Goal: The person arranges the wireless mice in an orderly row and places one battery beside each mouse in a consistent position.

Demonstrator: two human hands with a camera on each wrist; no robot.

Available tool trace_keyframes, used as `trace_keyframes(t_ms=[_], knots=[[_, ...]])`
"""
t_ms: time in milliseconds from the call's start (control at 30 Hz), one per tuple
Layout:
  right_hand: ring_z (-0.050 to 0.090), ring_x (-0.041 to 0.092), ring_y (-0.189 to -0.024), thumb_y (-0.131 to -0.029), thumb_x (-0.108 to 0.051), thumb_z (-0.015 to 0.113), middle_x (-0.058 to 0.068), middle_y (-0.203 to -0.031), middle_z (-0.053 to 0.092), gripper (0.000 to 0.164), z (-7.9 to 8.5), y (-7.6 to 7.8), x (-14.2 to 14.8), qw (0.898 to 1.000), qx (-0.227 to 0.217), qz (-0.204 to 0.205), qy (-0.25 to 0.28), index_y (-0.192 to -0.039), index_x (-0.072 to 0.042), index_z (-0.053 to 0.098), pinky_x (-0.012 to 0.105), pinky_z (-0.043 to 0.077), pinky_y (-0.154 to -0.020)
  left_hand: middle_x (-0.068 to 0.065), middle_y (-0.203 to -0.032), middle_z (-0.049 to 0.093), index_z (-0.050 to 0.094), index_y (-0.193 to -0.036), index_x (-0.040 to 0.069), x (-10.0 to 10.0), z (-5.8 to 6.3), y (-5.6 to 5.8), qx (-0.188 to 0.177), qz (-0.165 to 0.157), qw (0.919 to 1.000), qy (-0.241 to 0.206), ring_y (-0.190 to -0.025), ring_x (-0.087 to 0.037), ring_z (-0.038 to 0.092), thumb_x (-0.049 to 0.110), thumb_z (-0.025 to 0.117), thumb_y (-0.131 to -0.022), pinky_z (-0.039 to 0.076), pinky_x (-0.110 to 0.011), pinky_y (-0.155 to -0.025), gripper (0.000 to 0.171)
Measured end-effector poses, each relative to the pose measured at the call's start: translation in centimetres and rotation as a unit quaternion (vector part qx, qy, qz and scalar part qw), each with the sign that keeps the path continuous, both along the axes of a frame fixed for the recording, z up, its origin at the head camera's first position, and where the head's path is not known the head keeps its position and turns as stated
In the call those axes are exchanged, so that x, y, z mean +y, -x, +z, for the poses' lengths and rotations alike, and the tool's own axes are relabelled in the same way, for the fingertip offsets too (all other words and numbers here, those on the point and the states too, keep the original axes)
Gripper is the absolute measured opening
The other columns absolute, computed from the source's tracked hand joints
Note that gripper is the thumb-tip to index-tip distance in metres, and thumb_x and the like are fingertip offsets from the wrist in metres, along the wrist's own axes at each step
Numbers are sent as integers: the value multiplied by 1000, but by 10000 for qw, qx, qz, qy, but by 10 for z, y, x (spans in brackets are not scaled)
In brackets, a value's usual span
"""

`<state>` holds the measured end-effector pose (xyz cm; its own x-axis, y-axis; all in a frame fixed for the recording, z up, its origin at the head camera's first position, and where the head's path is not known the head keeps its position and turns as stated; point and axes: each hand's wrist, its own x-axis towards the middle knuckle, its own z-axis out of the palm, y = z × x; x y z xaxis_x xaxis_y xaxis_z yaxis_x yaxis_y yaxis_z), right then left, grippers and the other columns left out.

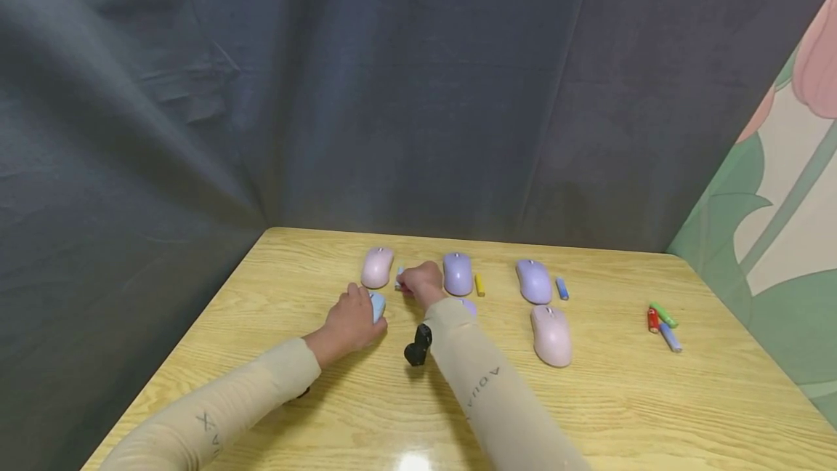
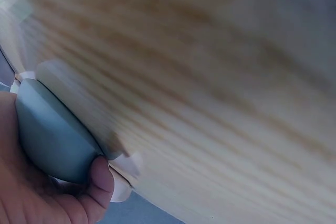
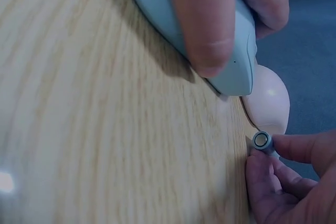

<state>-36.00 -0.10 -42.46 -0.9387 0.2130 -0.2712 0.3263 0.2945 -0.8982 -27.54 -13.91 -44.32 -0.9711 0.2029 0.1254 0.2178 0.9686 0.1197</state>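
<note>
My left hand (image 1: 352,320) grips a light blue computer mouse (image 2: 52,129) on the wooden table, thumb along one side and fingers over the other. Just beyond it, my right hand (image 1: 421,283) pinches a small light blue battery (image 3: 262,141) between thumb and fingers, close over the tabletop, one round end showing in the right wrist view. A pink mouse (image 1: 377,267) lies left of that battery. To the right of my right hand is a purple mouse (image 1: 458,274), with a yellow battery (image 1: 480,285) beside it. Another purple mouse (image 1: 468,306) is mostly hidden behind my right sleeve.
Farther right lie a purple mouse (image 1: 534,282) with a blue battery (image 1: 562,288) beside it, and a pink mouse (image 1: 551,336) nearer me. Red (image 1: 652,320), green (image 1: 664,314) and pale blue batteries (image 1: 670,338) cluster at the right. A dark curtain (image 1: 418,93) hangs behind the table.
</note>
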Motion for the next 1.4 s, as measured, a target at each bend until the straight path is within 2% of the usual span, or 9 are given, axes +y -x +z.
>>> trace_keyframes(t_ms=[267,467,733,1100,1400], knots=[[56,11,-43,-71,-1,74,3,-52,60,11,0,4,-4,9960,172,81,-873,-79,1,68,23,44,-45,-17,-85,40,49,-106,-17,-1,1,0,54,-90,9999,-92,-68,-23,48,36,60,-87,49,-35,-54,58],[51,13,-45,-69,-2,73,2,-53,56,9,-1,5,-5,9897,334,234,-1376,-76,-1,67,25,43,-47,-17,-85,40,49,-106,-18,-2,1,0,58,-122,9999,-108,-69,-24,49,36,60,-87,50,-36,-54,57],[54,16,-46,-69,-2,70,7,-58,60,7,3,7,-4,9909,202,313,-1296,-74,1,66,28,47,-47,-17,-84,40,49,-105,-18,-2,1,1,89,-135,9998,-121,-68,-25,49,36,60,-87,49,-36,-54,57],[51,10,-43,-70,-7,76,1,-52,57,12,-2,6,-2,9885,372,332,-1426,-76,-2,68,24,43,-46,-17,-84,40,49,-104,-17,-1,3,-2,58,-151,9998,-149,-68,-24,49,35,59,-87,49,-36,-54,55],[55,12,-44,-75,-8,77,4,-56,61,11,-2,5,-2,9932,297,351,-1071,-77,0,69,25,47,-46,-17,-85,40,50,-105,-16,-1,4,-2,-9,-123,9998,-136,-69,-24,49,35,60,-88,50,-36,-56,55]])
